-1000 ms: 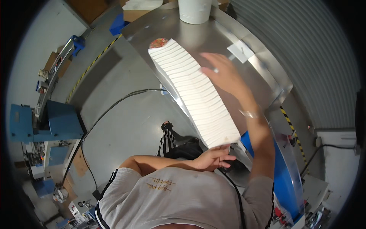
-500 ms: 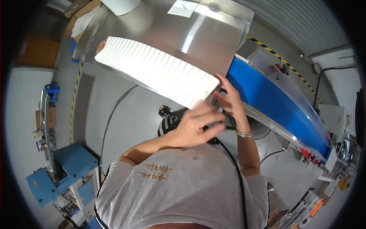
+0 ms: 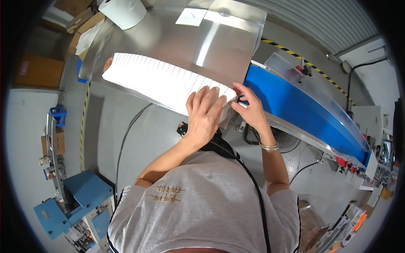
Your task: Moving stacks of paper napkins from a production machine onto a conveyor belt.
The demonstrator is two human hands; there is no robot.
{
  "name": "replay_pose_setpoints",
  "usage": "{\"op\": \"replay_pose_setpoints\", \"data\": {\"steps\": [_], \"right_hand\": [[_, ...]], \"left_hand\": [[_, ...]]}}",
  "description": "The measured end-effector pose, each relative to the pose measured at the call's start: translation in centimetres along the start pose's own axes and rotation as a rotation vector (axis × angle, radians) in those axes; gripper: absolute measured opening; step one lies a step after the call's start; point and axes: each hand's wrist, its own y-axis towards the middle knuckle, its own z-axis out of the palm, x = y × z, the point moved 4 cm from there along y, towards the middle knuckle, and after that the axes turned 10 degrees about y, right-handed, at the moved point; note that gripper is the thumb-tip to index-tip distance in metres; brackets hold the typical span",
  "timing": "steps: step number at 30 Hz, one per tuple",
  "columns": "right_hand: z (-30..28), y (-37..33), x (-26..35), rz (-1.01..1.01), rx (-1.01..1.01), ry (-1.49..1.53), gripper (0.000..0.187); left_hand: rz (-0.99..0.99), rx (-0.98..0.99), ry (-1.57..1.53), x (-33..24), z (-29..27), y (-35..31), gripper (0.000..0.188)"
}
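A long, slightly curved row of thin white flat pieces [image 3: 147, 76], pressed side by side, runs along the near edge of the metal table [image 3: 168, 42]. They look like folded cartons or cards; glare hides the detail. My left hand [image 3: 204, 111] lies over the right part of the row, fingers stretched and a little apart, its thumb hidden. At the row's right end is my right hand [image 3: 252, 110], thumb and fingers apart, fingertips at the last piece. Beyond the row's far left end shows a small reddish-brown round thing [image 3: 108, 64], partly hidden.
A blue conveyor belt [image 3: 295, 107] with a clear side guard slopes away to the right. On the table's far side are a white roll [image 3: 123, 12] and a white card [image 3: 191, 17]. A black cable [image 3: 258, 189] hangs across my shirt. Blue machine covers [image 3: 87, 189] stand lower left.
My left hand has come forward from in front of my body and now rests on the row. My right hand stays by the row's right end. The whole view has shifted slightly.
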Motion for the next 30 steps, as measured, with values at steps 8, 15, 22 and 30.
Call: {"op": "replay_pose_setpoints", "data": {"steps": [8, 15, 22, 30], "right_hand": [[-1.1, 0.5, 0.1, -0.243, 0.252, -0.128, 0.037], [-10.8, -0.8, -5.8, 0.308, -0.47, -0.177, 0.037], [-20.6, -5.4, -11.1, 0.517, -0.662, -0.432, 0.065], [-8.3, -1.2, 0.0, -0.051, -0.144, -0.418, 0.058]], "left_hand": [[0.025, 0.023, -0.039, 0.1, -0.2, 0.0, 0.038], [-0.069, -0.039, 0.079, 1.1, -0.3, -0.7, 0.04], [-0.05, -0.069, 0.0, 1.1, -0.3, -0.8, 0.042], [-0.043, -0.044, 0.005, 1.3, -0.4, -1.1, 0.038]]}}
